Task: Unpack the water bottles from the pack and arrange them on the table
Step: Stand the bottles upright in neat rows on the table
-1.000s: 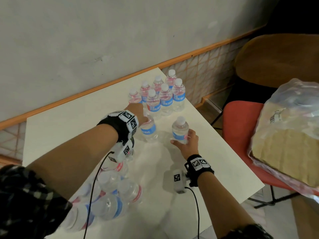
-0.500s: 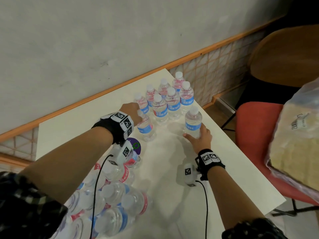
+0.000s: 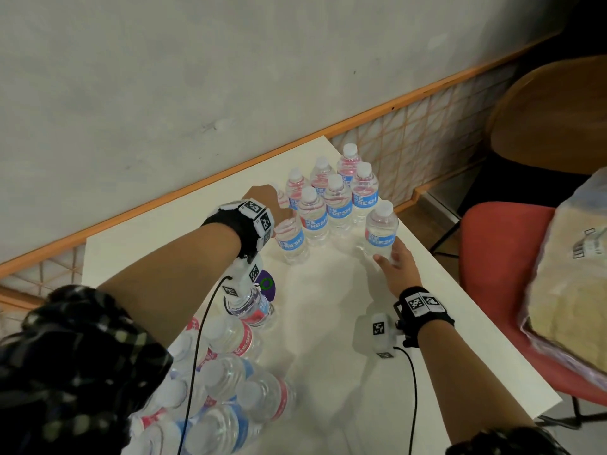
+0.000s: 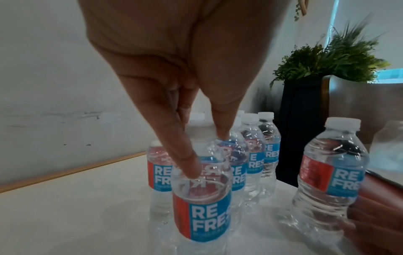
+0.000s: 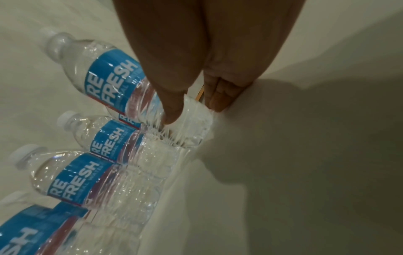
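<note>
From the left wrist view, I see my left hand (image 4: 174, 96) pinching a bottle's neck (image 4: 201, 133); my right hand (image 3: 395, 264) grips another bottle (image 3: 381, 229). White tabletop (image 3: 328, 323), grey wall (image 3: 230, 77).

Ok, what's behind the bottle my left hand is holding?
Behind the bottle in the left hand stand more upright bottles in rows, then the wall. The hand hides part of them.

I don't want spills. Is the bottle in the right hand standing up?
Yes, upright. The bottle stands base-down on the table, white cap on top, the right hand gripping its lower part.
</note>
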Available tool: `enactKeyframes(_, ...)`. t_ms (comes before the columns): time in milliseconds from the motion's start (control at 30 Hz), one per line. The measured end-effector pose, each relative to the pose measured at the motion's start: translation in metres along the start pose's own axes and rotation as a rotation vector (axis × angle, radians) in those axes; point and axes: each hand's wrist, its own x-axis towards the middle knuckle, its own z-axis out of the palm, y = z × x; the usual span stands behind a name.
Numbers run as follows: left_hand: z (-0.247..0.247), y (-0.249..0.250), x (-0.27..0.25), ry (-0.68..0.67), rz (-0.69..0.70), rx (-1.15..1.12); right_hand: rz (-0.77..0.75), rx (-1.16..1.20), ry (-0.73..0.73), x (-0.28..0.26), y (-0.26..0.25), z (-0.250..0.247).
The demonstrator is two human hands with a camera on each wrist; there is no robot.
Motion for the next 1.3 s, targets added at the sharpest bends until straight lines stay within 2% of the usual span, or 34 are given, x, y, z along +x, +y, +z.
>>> enactKeyframes(133,-0.001,0.0,-0.001,-0.026,0.032,0.047,0.011,-0.017,-0.008,0.001,-0.001,0.001)
enactKeyframes(233,-0.005,-0.004,0.001,-0.099,0.047,0.079,0.085,0.11,0.049,0.001,-0.003,0.001)
enactKeyframes(467,-0.007,-0.008,0.004,-0.001,0.027,0.048,0.105,0.149,0.065,0.002,-0.003,-0.001)
enactKeyframes(800,-0.006,-0.008,0.004,0.003,0.073,0.011,0.1,0.154,0.067,0.001,-0.004,-0.001)
enactKeyframes(1000,-0.004,-0.009,0.002,0.021,0.092,0.031,0.089,0.102,0.06,0.007,-0.004,0.002)
enactKeyframes(1167,-0.002,-0.008,0.003,0.024,0.072,0.045,0.068,-0.026,0.067,0.012,-0.008,0.006)
enactKeyframes(1300,-0.001,-0.006,0.005,0.02,0.049,0.041,0.112,-0.138,0.056,0.015,-0.018,0.004)
